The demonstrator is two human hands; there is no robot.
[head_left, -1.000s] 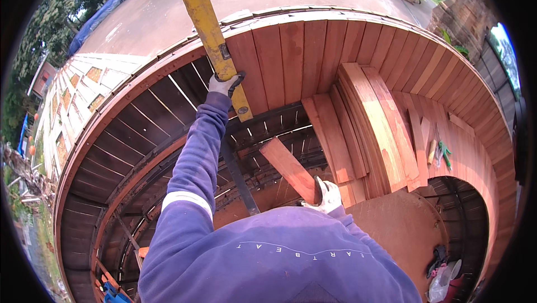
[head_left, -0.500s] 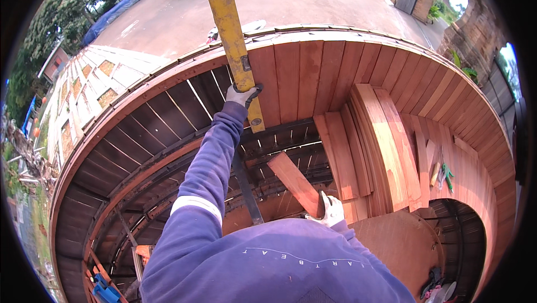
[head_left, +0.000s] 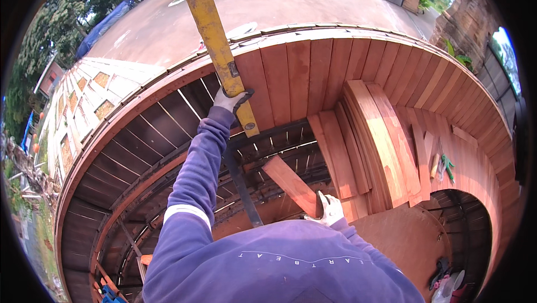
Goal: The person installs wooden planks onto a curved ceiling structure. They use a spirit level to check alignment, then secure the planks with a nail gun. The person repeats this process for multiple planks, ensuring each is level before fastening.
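Observation:
My gloved left hand (head_left: pixel 231 102) grips a worn yellow spirit level (head_left: pixel 215 34) near its lower end. The level stretches away from me across the curved wooden top, close beside the leftmost of the laid reddish boards (head_left: pixel 277 79). Close to my body, my gloved right hand (head_left: pixel 330 209) is closed on the near end of a short wooden board (head_left: pixel 291 183), which slants up and left over the open framework. My sleeve and torso hide part of what lies below.
Loose curved boards (head_left: pixel 372 141) are stacked to the right of centre. Green-handled pliers (head_left: pixel 447 166) lie farther right. A dark metal bar (head_left: pixel 240 183) crosses the opening with slats beneath. At lower right are a brown panel (head_left: pixel 397 241) and a plastic bag (head_left: pixel 444 289).
The whole view has shifted slightly, so the level and my left arm appear a little farther left. Both hands keep their grips.

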